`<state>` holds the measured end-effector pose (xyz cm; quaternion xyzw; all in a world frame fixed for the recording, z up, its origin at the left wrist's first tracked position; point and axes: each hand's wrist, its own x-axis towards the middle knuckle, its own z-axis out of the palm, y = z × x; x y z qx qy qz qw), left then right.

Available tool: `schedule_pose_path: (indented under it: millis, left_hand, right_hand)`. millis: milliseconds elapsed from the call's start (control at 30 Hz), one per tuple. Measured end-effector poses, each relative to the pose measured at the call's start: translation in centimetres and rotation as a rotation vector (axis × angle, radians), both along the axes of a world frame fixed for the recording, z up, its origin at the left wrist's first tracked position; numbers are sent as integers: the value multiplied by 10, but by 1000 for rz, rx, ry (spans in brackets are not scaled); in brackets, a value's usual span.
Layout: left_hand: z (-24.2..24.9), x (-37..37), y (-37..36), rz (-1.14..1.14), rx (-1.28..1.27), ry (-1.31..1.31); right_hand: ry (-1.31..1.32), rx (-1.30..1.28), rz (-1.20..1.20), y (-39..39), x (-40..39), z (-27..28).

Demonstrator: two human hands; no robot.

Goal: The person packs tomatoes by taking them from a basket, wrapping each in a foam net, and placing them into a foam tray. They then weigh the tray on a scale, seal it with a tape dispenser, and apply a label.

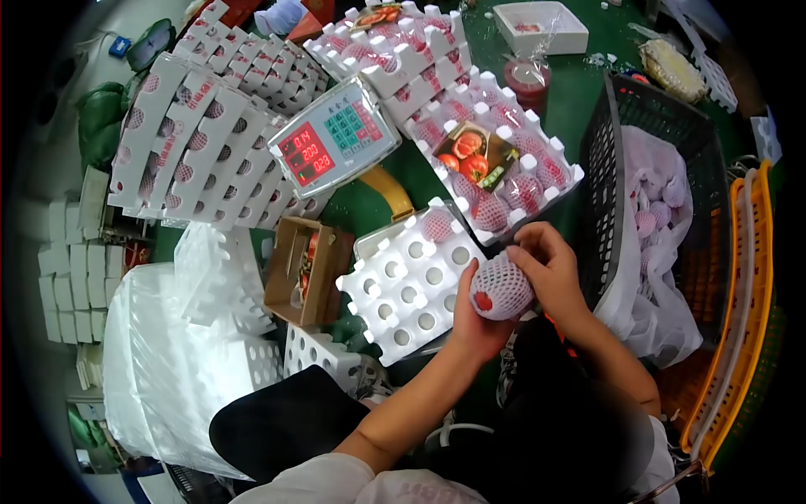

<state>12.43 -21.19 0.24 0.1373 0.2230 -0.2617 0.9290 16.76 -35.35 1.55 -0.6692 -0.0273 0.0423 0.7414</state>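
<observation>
A round fruit in a white foam net [502, 290] is between my hands, with a bit of red showing through the net at its lower left. My left hand [480, 329] cups it from below and the left side. The fingers of my right hand [547, 270] pinch the net at its upper right. Just left of my hands a white foam tray [393, 270] rests on the scale, one netted fruit [437, 225] in its upper corner and its other visible hollows bare. The scale's display [336, 134] glows with red digits behind the tray.
Beyond my hands stands a filled fruit tray [550, 172] with a picture card [477, 155]. Stacked trays [197, 143] rise at left. A black crate [606, 92] holding a bag of netted fruit [655, 223] is at right. A cardboard box [290, 290] and plastic-wrapped foam trays [159, 361] lie left.
</observation>
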Motion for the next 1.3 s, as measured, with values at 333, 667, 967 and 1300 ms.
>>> schedule_pose_path:
  millis: [333, 667, 967, 1300]
  left_hand:
    - [-34, -53, 3, -15, 838, -417]
    - [-47, 25, 92, -157, 1776, -676]
    - [-92, 31, 79, -216, 2296, -1104]
    - [-82, -3, 79, -452, 2294, -936]
  right_hand:
    - [-115, -593, 153, -28, -62, -8]
    - [-275, -604, -190, -112, -62, 65]
    - [-66, -1149, -588, -335, 82, -49]
    - [309, -1414, -635, -356, 108, -176]
